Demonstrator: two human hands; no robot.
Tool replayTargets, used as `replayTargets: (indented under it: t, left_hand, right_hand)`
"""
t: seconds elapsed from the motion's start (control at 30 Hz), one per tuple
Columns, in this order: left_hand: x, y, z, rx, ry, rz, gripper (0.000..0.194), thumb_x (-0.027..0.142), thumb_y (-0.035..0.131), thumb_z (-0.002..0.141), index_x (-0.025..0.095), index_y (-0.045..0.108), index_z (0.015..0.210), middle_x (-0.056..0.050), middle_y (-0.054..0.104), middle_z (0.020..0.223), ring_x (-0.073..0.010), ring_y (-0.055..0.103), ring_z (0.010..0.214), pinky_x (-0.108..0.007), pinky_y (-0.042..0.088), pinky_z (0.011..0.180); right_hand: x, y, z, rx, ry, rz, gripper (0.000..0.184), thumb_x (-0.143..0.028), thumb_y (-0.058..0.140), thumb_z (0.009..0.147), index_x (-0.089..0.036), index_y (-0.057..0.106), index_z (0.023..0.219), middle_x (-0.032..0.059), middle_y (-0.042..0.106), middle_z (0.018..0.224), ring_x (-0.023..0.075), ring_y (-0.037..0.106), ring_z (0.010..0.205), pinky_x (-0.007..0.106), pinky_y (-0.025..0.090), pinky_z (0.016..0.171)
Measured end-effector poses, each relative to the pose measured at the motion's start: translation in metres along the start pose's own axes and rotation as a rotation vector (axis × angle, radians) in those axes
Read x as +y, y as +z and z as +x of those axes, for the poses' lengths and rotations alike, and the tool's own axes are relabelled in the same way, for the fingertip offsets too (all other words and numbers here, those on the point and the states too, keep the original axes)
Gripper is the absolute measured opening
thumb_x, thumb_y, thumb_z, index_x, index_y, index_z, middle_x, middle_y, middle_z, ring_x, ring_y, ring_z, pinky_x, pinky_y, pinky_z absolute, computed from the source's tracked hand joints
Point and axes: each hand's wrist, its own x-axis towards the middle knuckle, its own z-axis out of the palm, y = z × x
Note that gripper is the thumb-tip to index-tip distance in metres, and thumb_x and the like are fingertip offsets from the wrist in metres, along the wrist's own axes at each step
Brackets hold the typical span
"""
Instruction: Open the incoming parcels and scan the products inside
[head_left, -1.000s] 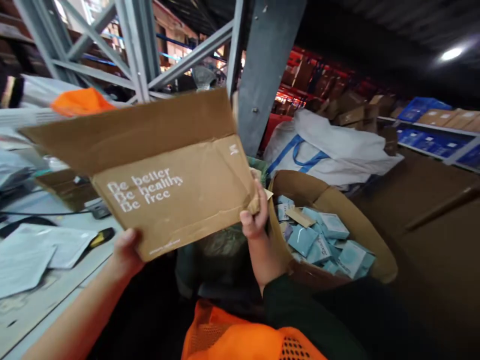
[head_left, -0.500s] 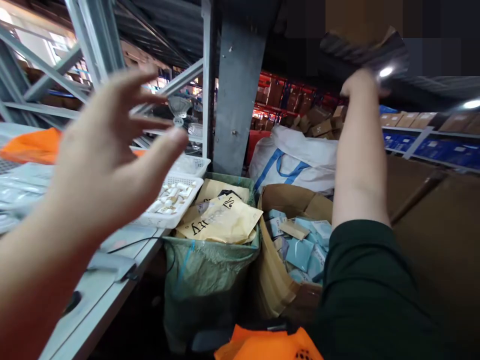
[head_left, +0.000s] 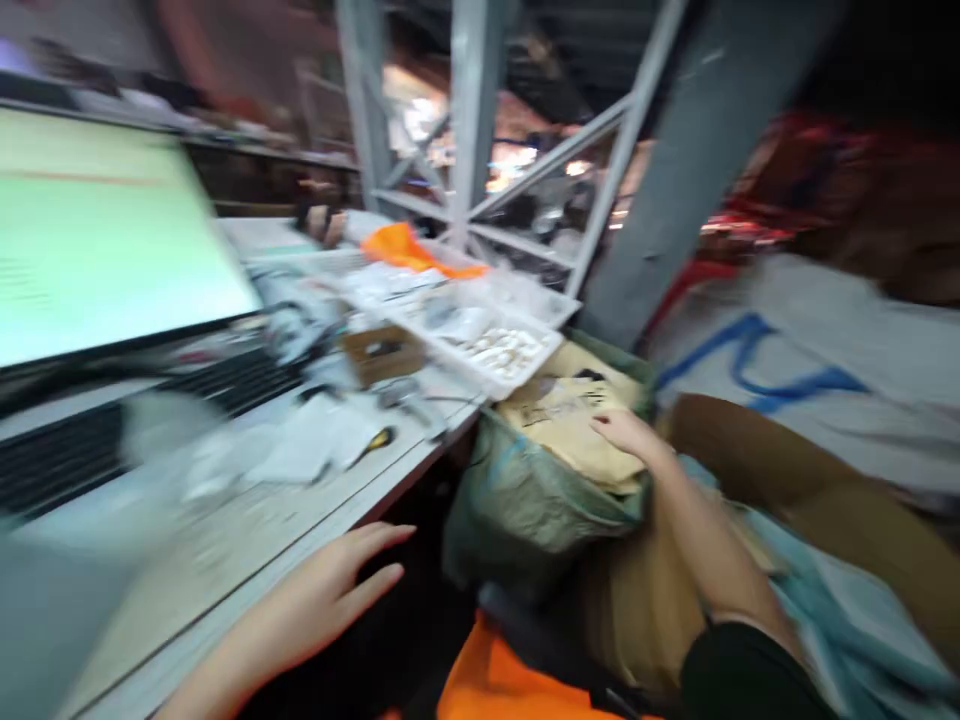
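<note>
My left hand [head_left: 341, 580] hangs beside the front edge of the desk, thumb and fingers apart, holding nothing. Over a green woven sack [head_left: 525, 500] reaches my right hand [head_left: 626, 435]. It is over or against a cream mailer bag with black print [head_left: 562, 420] lying in the sack. Blur hides whether its fingers grip the bag. Just right of the sack stands an open cardboard box [head_left: 795, 470] with light-blue packets [head_left: 840, 590] inside, under my right forearm.
A monitor [head_left: 112, 230], a keyboard [head_left: 225, 380] and a brown box [head_left: 382, 355] stand on the desk [head_left: 247, 540]. White baskets [head_left: 487, 375] with small white pieces sit at its far corner. A grey steel post [head_left: 675, 200] and a white bag with blue straps [head_left: 825, 320] are behind.
The view has swung left, bringing in the monitor and desk. My right hand has come down from high up to the sack. My left hand has dropped to beside the desk edge.
</note>
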Motion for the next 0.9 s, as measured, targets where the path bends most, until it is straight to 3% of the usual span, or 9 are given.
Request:
replayTargets:
  t: [0.1,0.2,0.33,0.47,0.53,0.67,0.73,0.83,0.9]
  left_hand:
    - [0.000,-0.008,-0.078,0.092,-0.153,-0.049,0.037,0.043,0.056,0.100,0.029,0.075,0.128,-0.006,0.075,0.128,-0.0232,0.074,0.115,-0.034,0.060,0.103]
    - [-0.001,-0.016,-0.148,0.422,-0.263,-0.018,0.028,0.039,0.058,0.100,0.029,0.077,0.119,-0.005,0.078,0.116,-0.0217,0.076,0.105,-0.032,0.062,0.096]
    - [-0.007,-0.009,-0.221,0.944,-0.405,0.178,0.019,0.032,0.059,0.099,0.025,0.077,0.100,-0.005,0.079,0.097,-0.0223,0.076,0.090,-0.033,0.063,0.085]
    - [-0.022,-0.010,-0.237,1.364,-0.448,0.526,0.013,0.030,0.061,0.096,0.021,0.071,0.098,-0.009,0.074,0.100,-0.0261,0.072,0.100,-0.045,0.059,0.096]
    - [-0.031,-0.019,-0.225,1.416,-0.448,0.754,0.023,0.036,0.069,0.091,0.020,0.068,0.108,-0.015,0.069,0.119,-0.0330,0.065,0.123,-0.055,0.051,0.110]
    - [-0.049,-0.041,-0.188,1.273,-0.476,0.916,0.069,0.049,0.083,0.080,0.021,0.056,0.137,-0.022,0.040,0.160,-0.0438,0.030,0.156,-0.065,0.031,0.124]
    - [-0.058,-0.047,-0.177,1.223,-0.516,0.871,0.065,0.048,0.079,0.085,0.022,0.054,0.140,-0.021,0.040,0.162,-0.0429,0.025,0.158,-0.065,0.028,0.125]
    - [-0.070,-0.054,-0.178,1.217,-0.515,0.815,0.048,0.040,0.070,0.093,0.020,0.057,0.135,-0.020,0.053,0.152,-0.0400,0.034,0.156,-0.061,0.032,0.125]
    - [-0.075,-0.059,-0.188,1.228,-0.509,0.795,0.046,0.039,0.070,0.093,0.018,0.058,0.133,-0.020,0.057,0.148,-0.0392,0.037,0.154,-0.060,0.034,0.124]
  right_hand:
    - [-0.040,0.080,0.007,-0.179,-0.224,0.026,0.028,-0.045,0.060,0.101,-0.026,0.078,0.110,0.0121,0.077,0.115,0.0259,0.073,0.102,0.041,0.060,0.089]
    - [-0.078,0.133,0.020,-0.264,-0.452,0.082,0.034,-0.047,0.057,0.095,-0.028,0.082,0.106,0.0138,0.080,0.109,0.0333,0.076,0.102,0.046,0.060,0.091]
    - [-0.149,0.168,0.029,-0.299,-0.708,0.194,0.037,-0.050,0.054,0.093,-0.031,0.082,0.108,0.0087,0.080,0.116,0.0306,0.075,0.110,0.043,0.058,0.099]
    - [-0.247,0.189,0.021,-0.371,-0.834,0.223,0.036,-0.042,0.052,0.096,-0.025,0.081,0.111,0.0094,0.079,0.119,0.0285,0.072,0.115,0.039,0.054,0.103]
    - [-0.298,0.203,0.010,-0.413,-0.898,0.248,0.035,-0.036,0.052,0.098,-0.021,0.079,0.114,0.0099,0.077,0.123,0.0267,0.070,0.119,0.036,0.051,0.106]
    - [-0.382,0.233,-0.018,-0.436,-0.952,0.255,0.036,-0.033,0.052,0.101,-0.018,0.075,0.124,0.0111,0.074,0.130,0.0259,0.065,0.126,0.034,0.047,0.110]
    - [-0.411,0.245,-0.029,-0.421,-0.918,0.238,0.044,-0.038,0.053,0.102,-0.014,0.067,0.137,0.0155,0.071,0.132,0.0296,0.065,0.125,0.038,0.048,0.107]
    - [-0.441,0.255,-0.036,-0.367,-0.808,0.195,0.084,-0.059,0.059,0.098,-0.008,0.037,0.162,0.0253,0.065,0.138,0.0385,0.065,0.124,0.047,0.050,0.103]
    - [-0.456,0.259,-0.036,-0.340,-0.746,0.157,0.105,-0.070,0.062,0.093,-0.008,0.022,0.167,0.0281,0.063,0.138,0.0418,0.064,0.123,0.051,0.050,0.101]
